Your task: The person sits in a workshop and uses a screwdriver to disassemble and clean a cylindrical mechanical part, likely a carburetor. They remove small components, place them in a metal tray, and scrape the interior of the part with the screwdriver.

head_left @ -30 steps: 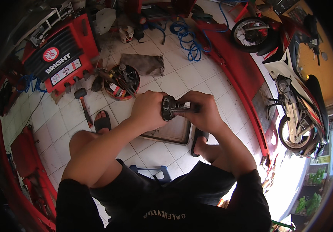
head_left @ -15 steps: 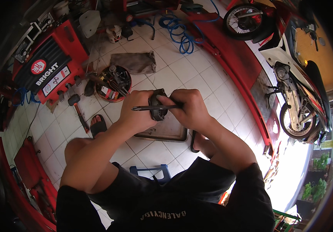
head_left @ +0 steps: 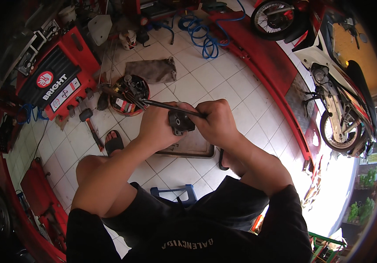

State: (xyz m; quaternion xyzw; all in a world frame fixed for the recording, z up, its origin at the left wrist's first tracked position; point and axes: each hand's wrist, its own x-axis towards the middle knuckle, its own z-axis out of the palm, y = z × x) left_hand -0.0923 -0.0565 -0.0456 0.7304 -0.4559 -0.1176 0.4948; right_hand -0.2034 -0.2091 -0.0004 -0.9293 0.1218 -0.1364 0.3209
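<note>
Head view: holds a dark metal part [head_left: 180,123] in the left hand [head_left: 156,126], with fingers closed on its side, over a shallow tray [head_left: 188,154] on the floor [head_left: 197,86]. Grips a slim dark tool [head_left: 167,105] in the right hand [head_left: 218,121], with fingers wrapped round one end and shaft slanting past the part toward a round tub of tools [head_left: 128,114].

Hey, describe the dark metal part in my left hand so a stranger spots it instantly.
Left of the long red platform, a shallow rectangular tray lies on the tiled floor. Over it in the picture, the left hand grips the dark metal part. It's short and chunky with a round opening, whereas the right hand holds a long, slim rod.
</note>
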